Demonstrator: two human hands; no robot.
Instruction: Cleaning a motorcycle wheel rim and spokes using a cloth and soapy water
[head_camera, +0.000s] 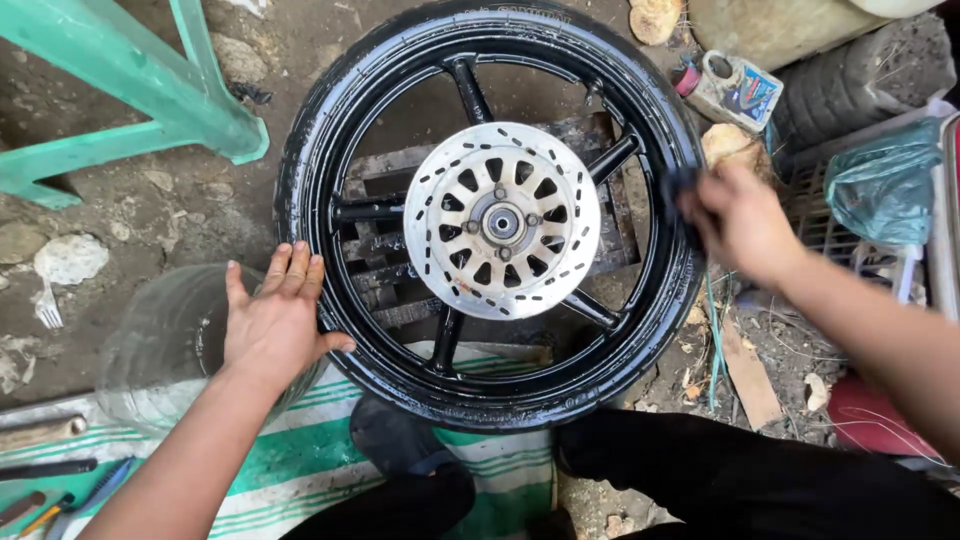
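Motorcycle wheel (490, 400) flat on the ground, silver brake disc (502, 220) uppermost — tyre wet and glossy. Left hand (275, 315) spread flat, fingers released, pressing the tyre's left edge beside a clear plastic jug (160, 350). Right hand (740, 220) (blurred) clenched on a dark rag (678, 185) at the right rim.

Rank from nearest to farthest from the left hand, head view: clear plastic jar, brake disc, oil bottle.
From the left hand:
1. Clear plastic jar, just under and left of it.
2. Brake disc, at the wheel's centre, to its right.
3. Oil bottle, upper right, past the wheel.
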